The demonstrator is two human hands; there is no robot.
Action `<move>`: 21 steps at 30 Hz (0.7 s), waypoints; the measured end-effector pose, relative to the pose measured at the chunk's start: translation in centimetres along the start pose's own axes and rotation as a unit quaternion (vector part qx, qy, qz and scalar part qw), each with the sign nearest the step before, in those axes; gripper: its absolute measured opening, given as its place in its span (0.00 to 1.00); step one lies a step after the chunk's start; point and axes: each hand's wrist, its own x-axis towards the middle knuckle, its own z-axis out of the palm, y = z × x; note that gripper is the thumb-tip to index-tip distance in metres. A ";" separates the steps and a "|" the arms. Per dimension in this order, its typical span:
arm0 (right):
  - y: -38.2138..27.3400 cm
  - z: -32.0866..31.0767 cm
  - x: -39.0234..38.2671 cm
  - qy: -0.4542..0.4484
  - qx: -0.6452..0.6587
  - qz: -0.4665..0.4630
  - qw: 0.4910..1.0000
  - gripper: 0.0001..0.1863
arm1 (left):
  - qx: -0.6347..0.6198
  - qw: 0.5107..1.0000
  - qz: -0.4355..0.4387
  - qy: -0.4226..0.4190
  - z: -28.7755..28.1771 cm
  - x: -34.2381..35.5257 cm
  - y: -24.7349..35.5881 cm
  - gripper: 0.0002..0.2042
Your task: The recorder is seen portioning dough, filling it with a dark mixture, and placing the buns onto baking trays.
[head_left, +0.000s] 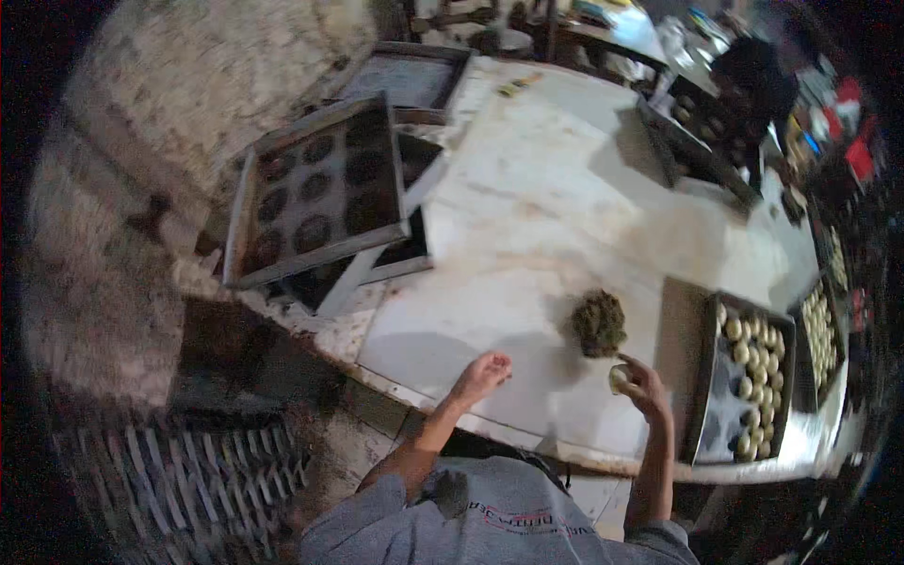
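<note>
Over the near edge of the pale worktable point(527, 226), my right hand point(646, 390) has its fingers round a small pale dough ball point(621, 379). Just beyond it sits a rough, dark greenish-brown heap of filling point(599, 323), a little apart from my fingers. My left hand point(484, 375) hovers above the table to the left, fingers curled together; whether anything small is inside them does not show. On the right stands a dark tray point(706, 395) with several pale dough balls point(756, 377) in rows.
Dark metal trays point(315, 193) with round stains lean over the table's left edge, another tray point(405, 80) behind them. A second tray of dough pieces point(819, 330) stands far right. Toward the back right, a person in dark clothing point(753, 80) is beside another tray point(692, 141).
</note>
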 end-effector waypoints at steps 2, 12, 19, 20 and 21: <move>-6.8 1.8 1.0 -0.041 0.060 -0.050 0.996 0.31 | -0.021 0.999 -0.024 0.031 -1.5 -1.9 1.0 0.12; -34.6 29.5 17.9 -0.087 -0.311 -0.452 0.831 0.17 | -0.161 0.983 0.052 -0.073 -13.0 -4.3 3.0 0.14; -30.5 35.0 24.0 -0.049 -0.504 -0.372 0.778 0.33 | -0.079 0.983 0.042 -0.160 -17.8 -3.6 6.1 0.14; -30.5 33.8 23.0 0.045 -0.462 -0.449 0.763 0.35 | -0.074 0.981 0.049 -0.175 -17.9 -2.8 6.0 0.14; -31.4 33.3 20.8 0.126 -0.355 -0.494 0.784 0.24 | -0.072 0.979 0.052 -0.183 -17.9 -2.2 5.8 0.14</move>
